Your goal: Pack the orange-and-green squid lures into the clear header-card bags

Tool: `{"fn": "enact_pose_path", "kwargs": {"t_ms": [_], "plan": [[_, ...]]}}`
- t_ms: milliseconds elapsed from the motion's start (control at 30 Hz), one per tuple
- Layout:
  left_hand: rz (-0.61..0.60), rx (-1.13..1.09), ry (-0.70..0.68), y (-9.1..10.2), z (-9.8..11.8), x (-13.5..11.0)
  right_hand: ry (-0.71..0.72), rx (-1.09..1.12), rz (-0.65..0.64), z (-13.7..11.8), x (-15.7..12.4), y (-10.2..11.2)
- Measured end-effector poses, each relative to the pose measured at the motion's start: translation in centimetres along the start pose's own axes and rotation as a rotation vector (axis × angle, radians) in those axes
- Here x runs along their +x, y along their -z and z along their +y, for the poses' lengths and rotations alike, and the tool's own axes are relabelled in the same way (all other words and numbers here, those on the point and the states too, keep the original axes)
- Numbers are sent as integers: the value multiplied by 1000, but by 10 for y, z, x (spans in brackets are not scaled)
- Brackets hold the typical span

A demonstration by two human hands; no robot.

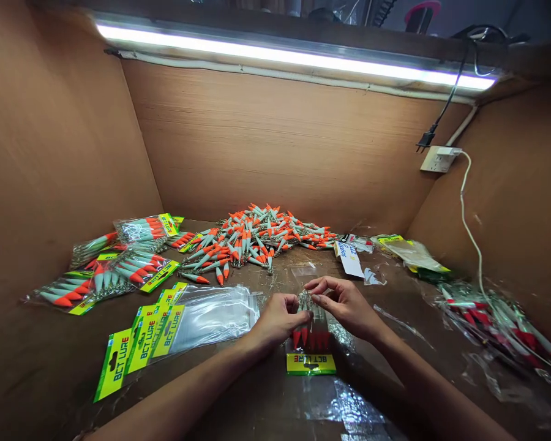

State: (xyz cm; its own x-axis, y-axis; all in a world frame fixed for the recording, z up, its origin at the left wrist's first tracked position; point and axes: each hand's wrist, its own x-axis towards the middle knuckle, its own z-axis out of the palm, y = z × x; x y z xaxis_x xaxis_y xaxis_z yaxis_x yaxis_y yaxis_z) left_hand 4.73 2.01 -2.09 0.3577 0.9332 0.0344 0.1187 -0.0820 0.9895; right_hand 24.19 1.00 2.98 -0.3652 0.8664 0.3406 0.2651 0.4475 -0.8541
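Note:
A clear bag with a yellow-green "BCT LURE" header (pixel 311 363) lies on the table in front of me. My left hand (pixel 278 321) and my right hand (pixel 344 303) both pinch a small bunch of orange-tipped lures (pixel 308 327) at its hooked upper end, over the bag's open mouth. The red tips point toward the header. Both hands have their fingers curled closed on the bunch. A large loose pile of orange and pale lures (pixel 252 239) lies at the back of the table.
Empty header bags (pixel 174 334) are stacked to my left. Filled packs (pixel 119 269) lie at the far left, with more packs (pixel 500 321) at the right. Brown board walls enclose the table. A white cable (pixel 471 233) hangs from a wall socket (pixel 438 159).

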Motion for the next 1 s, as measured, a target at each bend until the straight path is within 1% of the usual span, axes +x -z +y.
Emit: {"fn": "enact_pose_path", "kwargs": {"t_ms": [100,333,400,500,567,633,733,800,900,933,1000], "plan": [[0,-21,-27,0,1,-1,19,-6,-9,0,0,-1],[-85,-111,-50,2,6,-3,32,-17,-22,1,0,-1],[-76,-108,-57,3,3,-1,32,-21,-16,0,0,1],[-51,-32,-70,6,-2,1,34,-32,-2,-1,0,4],[-78,8,-70,7,-4,2,37,-43,10,-2,1,6],[-112,0,-60,7,-5,0,38,-60,19,-2,0,8],[-165,-70,-38,4,-4,-3,30,-123,33,0,-1,7],[-221,-135,-9,2,-2,-4,26,-170,43,0,-2,5],[-275,-248,14,2,0,-6,28,-231,113,1,-2,3],[-277,-279,26,2,1,-6,26,-253,166,2,-2,4],[-266,-325,63,3,3,-7,9,-274,320,3,1,8]]}}
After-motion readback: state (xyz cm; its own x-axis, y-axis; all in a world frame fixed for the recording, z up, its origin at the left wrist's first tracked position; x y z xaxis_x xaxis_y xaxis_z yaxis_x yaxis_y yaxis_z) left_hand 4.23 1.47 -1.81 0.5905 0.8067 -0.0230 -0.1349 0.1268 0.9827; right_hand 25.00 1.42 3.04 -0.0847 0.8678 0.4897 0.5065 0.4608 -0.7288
